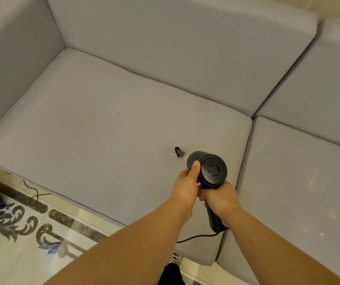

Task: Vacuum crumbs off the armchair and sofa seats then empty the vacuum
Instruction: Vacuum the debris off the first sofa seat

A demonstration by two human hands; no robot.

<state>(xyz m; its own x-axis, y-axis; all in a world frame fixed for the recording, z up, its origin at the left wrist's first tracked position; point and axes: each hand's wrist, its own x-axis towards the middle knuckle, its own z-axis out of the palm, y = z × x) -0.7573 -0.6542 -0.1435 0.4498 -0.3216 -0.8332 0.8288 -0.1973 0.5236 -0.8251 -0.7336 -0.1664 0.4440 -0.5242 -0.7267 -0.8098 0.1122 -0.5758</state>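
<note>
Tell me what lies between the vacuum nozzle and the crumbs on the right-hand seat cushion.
Nothing visible: only bare grey fabric and the seam between cushions separate the black handheld vacuum from the pale crumbs. Its nozzle tip points left, away from them.

Both bare forearms reach forward and slightly right from the lower edge of the view, converging close together. The left hand [185, 182] is curled round the side of the vacuum [212, 171], its thumb pointing up against the round body. The right hand [219, 199] grips the handle just below, fingers wrapped round it. The two hands touch at the knuckles.
</note>
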